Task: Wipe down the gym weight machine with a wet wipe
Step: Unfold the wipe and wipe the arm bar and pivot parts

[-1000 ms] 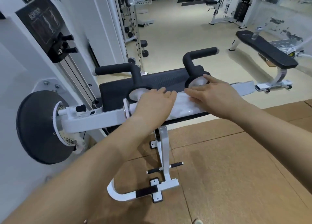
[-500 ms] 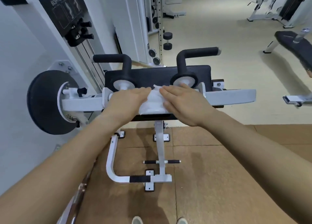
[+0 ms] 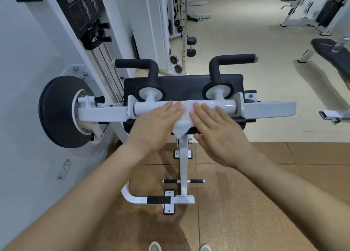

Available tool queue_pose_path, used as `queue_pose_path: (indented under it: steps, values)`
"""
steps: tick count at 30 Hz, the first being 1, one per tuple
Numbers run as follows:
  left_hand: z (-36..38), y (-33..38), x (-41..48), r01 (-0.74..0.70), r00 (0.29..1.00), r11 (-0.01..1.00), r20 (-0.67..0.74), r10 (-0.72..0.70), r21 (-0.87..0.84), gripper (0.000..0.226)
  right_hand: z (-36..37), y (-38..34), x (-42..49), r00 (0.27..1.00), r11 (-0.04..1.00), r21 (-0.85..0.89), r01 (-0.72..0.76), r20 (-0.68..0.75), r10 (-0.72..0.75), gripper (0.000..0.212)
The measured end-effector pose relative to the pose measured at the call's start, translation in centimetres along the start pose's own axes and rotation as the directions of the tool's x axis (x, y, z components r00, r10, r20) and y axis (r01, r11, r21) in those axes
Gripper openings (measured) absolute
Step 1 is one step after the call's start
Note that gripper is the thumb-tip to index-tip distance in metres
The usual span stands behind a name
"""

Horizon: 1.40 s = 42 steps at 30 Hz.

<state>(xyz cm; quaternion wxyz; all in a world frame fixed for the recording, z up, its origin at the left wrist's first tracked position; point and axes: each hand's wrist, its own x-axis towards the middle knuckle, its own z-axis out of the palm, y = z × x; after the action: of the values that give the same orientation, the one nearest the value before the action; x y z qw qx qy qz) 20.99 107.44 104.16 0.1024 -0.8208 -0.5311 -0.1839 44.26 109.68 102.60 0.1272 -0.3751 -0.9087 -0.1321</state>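
A white wet wipe (image 3: 184, 118) is draped over the white round crossbar (image 3: 225, 105) of the weight machine, its lower corner hanging down in front of the black pad (image 3: 181, 86). My left hand (image 3: 157, 125) lies flat on the wipe's left edge, fingers straight. My right hand (image 3: 214, 129) lies flat on its right edge, fingers spread. Two black foam handles (image 3: 233, 60) rise behind the bar. The white arm (image 3: 269, 109) extends right, and a black round disc (image 3: 56, 110) sits at the left end.
The machine's white tower with weight-stack cables (image 3: 102, 57) stands at the left. Its white floor post and footrest (image 3: 181, 190) are below the hands. A black bench (image 3: 333, 55) stands at the right, a dumbbell (image 3: 191, 46) lies behind, and more machines fill the back.
Both hands have drawn together over the middle of the bar, bunching the wipe between them. The palms now lie flatter, and the view has dropped lower and closer.
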Motion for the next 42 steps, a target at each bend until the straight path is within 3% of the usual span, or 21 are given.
queue_pose_path:
  steps: [5,9,11,14,17,22,27,37,42]
  values:
    - [1.2,-1.0,-5.4,0.028,0.987,0.998,-0.163,-0.018,0.058,0.04,2.0,-5.4,1.1,0.984,0.995,0.094,-0.042,-0.168,0.058,0.048]
    - [1.2,0.1,-4.5,0.078,0.961,0.993,-0.271,-0.052,0.087,0.032,1.8,-4.8,2.5,0.911,0.979,0.181,-0.094,-0.382,0.158,0.026]
    - [1.6,1.1,-3.4,0.084,0.952,0.994,-0.301,-0.059,0.068,0.031,1.7,-3.4,2.5,0.89,0.978,0.177,-0.107,-0.421,0.174,0.027]
    - [2.5,2.4,-1.9,0.093,0.927,0.994,-0.37,-0.064,0.061,0.025,1.6,-1.8,2.2,0.885,0.981,0.174,-0.091,-0.438,0.16,0.023]
    - [2.9,1.8,-2.2,0.09,0.913,0.995,-0.403,-0.064,0.044,0.02,2.2,-1.5,2.2,0.905,0.989,0.146,0.005,-0.421,0.057,0.012]
    - [1.5,-2.9,-5.0,0.094,0.923,0.991,-0.38,-0.051,0.096,0.018,4.0,-5.2,4.2,0.887,0.993,0.041,0.11,-0.455,-0.079,0.041]
    - [1.4,-3.6,-5.2,0.048,0.929,0.981,-0.369,0.026,0.189,0.019,4.9,-6.6,5.3,0.864,0.995,-0.002,0.1,-0.495,-0.088,0.037]
    - [5.5,6.0,2.4,-0.117,0.88,0.987,-0.449,0.155,0.111,0.02,3.3,5.3,-3.1,0.886,0.979,-0.203,0.021,-0.449,-0.112,0.033]
    - [4.3,3.5,0.7,-0.123,0.893,0.985,-0.419,0.161,0.117,0.02,3.7,3.6,-2.3,0.872,0.978,-0.21,0.013,-0.476,-0.114,0.035]
